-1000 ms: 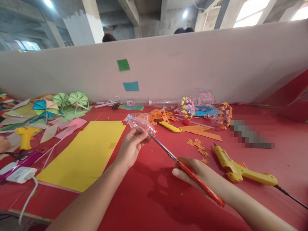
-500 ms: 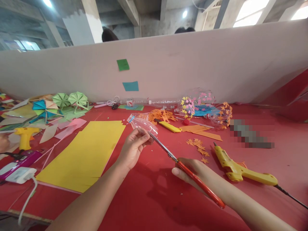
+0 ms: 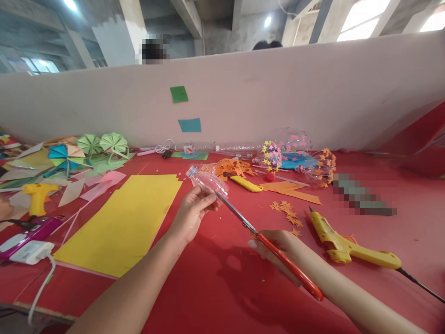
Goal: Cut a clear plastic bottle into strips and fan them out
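Observation:
My left hand (image 3: 194, 208) pinches the edge of a clear plastic bottle top (image 3: 207, 180), whose neck with a blue ring points up and to the left. In my right hand (image 3: 285, 253) is a pair of scissors (image 3: 271, 243) with red handles and metal blades. The blade tips reach the rim of the plastic beside my left fingertips. Behind the bottle piece lie orange paper stars (image 3: 233, 168) and a yellow utility knife (image 3: 246, 183). Loose orange stars (image 3: 288, 213) lie beyond my right hand.
Yellow paper sheets (image 3: 121, 222) lie at left, near a purple-and-white power strip (image 3: 31, 241) and a yellow glue gun (image 3: 35, 197). Another glue gun (image 3: 347, 246) rests at right. Star-covered plastic pieces (image 3: 285, 150) stand before the white partition (image 3: 243, 102). A person's hand (image 3: 4, 208) shows at far left.
The thumb of my right hand has shifted slightly at the scissors' handles. The left hand and bottle top stay nearly in place.

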`<action>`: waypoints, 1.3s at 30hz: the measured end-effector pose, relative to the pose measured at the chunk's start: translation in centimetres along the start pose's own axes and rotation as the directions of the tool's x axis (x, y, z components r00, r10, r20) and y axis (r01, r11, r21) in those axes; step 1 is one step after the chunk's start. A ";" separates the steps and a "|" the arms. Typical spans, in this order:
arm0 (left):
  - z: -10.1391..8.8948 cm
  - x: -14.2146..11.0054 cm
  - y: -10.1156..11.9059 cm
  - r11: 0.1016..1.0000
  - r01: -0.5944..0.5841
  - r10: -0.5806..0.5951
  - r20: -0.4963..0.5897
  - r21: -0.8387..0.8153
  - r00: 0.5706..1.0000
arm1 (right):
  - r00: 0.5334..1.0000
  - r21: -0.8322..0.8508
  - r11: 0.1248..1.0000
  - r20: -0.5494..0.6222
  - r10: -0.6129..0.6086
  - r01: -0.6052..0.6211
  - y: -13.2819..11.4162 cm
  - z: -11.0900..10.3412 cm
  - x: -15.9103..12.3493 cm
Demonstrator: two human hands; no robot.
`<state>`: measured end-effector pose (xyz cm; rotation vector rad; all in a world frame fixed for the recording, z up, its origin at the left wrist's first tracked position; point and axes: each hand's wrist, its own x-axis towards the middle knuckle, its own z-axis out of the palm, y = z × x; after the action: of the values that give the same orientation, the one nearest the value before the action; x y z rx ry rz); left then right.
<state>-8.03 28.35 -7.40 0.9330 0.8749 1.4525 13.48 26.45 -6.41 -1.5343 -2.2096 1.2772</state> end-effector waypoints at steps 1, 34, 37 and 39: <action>0.0 0.0 0.1 1.000 0.007 -0.007 0.002 0.007 1.000 | 1.000 0.000 1.000 -0.004 -0.001 0.001 0.0 0.0 0.0; 0.0 -0.1 -0.1 0.994 0.052 -0.064 0.128 0.094 0.990 | 1.000 0.039 0.999 0.028 -0.001 0.000 -0.3 -0.5 -0.3; 0.2 -0.3 -0.1 0.985 0.062 -0.090 0.175 0.159 0.980 | 0.997 0.078 0.997 0.072 -0.015 0.009 -0.8 -0.7 -0.9; 0.3 -0.4 -0.2 0.980 0.068 -0.107 0.210 0.186 0.972 | 0.996 0.092 0.996 0.089 -0.023 0.015 -1.0 -0.8 -1.1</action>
<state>-7.65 27.93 -7.47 1.1501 0.8796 1.1834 13.75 25.81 -4.88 -1.4465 -2.1801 1.4479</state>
